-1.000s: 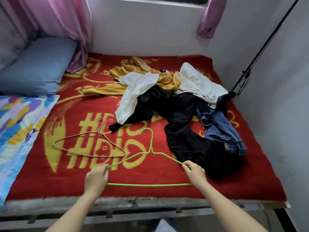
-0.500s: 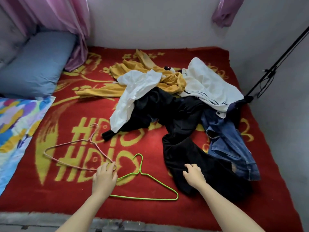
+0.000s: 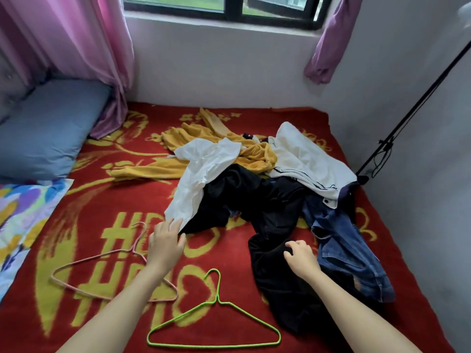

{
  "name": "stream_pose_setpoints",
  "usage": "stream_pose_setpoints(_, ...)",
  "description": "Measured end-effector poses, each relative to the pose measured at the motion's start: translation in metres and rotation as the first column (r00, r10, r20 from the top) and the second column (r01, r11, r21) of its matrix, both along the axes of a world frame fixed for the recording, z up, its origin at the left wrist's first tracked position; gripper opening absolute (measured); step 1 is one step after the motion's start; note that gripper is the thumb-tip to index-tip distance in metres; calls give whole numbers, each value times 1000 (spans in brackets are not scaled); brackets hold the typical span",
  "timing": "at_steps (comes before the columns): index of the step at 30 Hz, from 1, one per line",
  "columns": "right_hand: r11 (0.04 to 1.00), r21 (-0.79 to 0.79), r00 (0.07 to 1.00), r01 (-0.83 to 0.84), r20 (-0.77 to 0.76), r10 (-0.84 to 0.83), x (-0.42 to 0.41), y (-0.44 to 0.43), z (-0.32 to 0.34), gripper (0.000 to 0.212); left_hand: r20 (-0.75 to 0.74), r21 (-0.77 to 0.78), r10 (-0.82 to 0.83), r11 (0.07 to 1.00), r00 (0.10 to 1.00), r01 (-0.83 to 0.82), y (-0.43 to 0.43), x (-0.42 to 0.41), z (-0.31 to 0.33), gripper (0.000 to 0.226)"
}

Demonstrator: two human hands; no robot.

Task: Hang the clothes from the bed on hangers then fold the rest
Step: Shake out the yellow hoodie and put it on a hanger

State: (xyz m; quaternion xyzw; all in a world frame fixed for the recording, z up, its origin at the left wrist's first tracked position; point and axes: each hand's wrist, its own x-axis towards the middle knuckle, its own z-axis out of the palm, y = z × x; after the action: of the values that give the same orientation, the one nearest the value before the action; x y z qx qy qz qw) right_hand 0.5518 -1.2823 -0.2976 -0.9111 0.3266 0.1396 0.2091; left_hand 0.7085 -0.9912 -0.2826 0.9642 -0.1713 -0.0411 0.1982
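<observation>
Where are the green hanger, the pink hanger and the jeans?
green hanger (image 3: 218, 300), head view, neck below the hook.
pink hanger (image 3: 132, 250), head view, neck below the hook.
jeans (image 3: 341, 245), head view, middle of the denim.

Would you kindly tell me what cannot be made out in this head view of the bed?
All head view.
1. Pink hanger: one shoulder hidden under the left forearm.
2. Black garment: top buried under the white shirt; one piece or two, unclear.
3. Right hand: fingertips curl out of sight, so its grip on that garment is unsure.
4. Dark item by the yellow garment: too small to identify.
</observation>
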Motion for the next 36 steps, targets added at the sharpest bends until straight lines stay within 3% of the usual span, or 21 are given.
stream_pose_setpoints(4,999,-33,999,-35,11,35,35,23,13,41,-34,31,3,1000,999,-2,19,28,-3,46)
stream_pose_setpoints(16,996,-32,984,-86,-161,79,95,58,-10,48,-190,184,20,983,982,16,28,75,-40,54)
stream_pose_setpoints(23,990,-84,986,-117,-128,106,162,10,-19,51,-162,254,-22,965,986,64,-13,117,-62,60)
stream_pose_setpoints(27,974,-166,986,-157,-84,144,208,-35,-31,53,-68,232,-93,967,993,106,-59,146,-84,67)
stream_pose_setpoints(30,943,-247,974,-223,-103,203,240,-74,-52,54,-150,246,-115,958,982,150,-102,176,-120,80)
stream_pose_setpoints(33,916,-299,962,-268,-133,239,257,-108,-78,55,-100,270,-144,948,984,166,-143,207,-150,82)
stream_pose_setpoints(36,878,-379,956,-291,-155,250,271,-140,-100,55,-127,280,-144,944,981,174,-182,239,-170,99)
